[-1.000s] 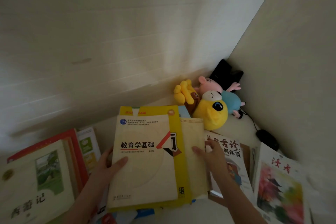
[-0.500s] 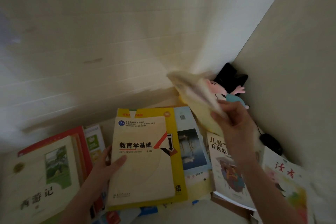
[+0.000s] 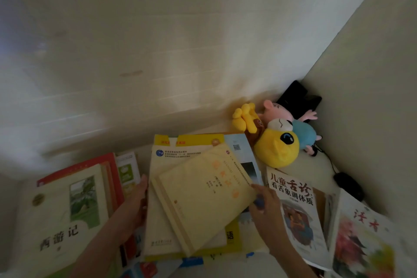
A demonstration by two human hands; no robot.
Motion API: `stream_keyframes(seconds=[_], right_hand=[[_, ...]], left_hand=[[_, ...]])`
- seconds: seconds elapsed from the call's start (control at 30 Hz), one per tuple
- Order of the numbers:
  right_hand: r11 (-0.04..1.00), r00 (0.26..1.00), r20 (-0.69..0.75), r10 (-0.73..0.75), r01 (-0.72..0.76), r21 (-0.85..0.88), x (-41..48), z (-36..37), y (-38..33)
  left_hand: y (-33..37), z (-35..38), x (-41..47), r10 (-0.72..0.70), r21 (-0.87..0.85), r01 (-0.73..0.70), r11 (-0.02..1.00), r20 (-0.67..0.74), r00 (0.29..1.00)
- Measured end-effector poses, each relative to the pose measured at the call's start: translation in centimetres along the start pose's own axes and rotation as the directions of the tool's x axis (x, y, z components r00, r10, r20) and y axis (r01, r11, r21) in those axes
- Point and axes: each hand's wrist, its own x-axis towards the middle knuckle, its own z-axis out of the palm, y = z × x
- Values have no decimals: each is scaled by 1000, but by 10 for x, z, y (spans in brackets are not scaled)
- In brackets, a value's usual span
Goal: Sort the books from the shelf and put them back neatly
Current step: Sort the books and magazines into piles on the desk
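Title on pale yellow book [image 3: 203,196] blurred, unreadable. Book lies tilted atop centre stack [image 3: 158,221]. Forearms cut off by lower edge. Plush toys [image 3: 277,149]: three, mid right. Left hand [image 3: 135,205]: fingers straight against stack's left side. Right hand [image 3: 268,210]: fingers on book's right corner; grasping or merely touching, cannot tell.

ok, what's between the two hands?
Head view: a pale yellow book lying askew on a cream textbook. The left hand rests against the textbook's left edge; the right hand pinches the yellow book's right corner.
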Motion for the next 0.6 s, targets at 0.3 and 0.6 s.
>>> stream_keyframes(seconds=[0.3, 0.6], right_hand=[[737, 902, 100, 419, -403, 542, -5, 13, -25], [921, 993, 103, 55, -90, 378, 64, -3, -59]], left_hand=[[-5, -8, 1, 65, 64, -70, 995, 81, 995], [-4, -9, -1, 65, 52, -71, 996, 99, 993]])
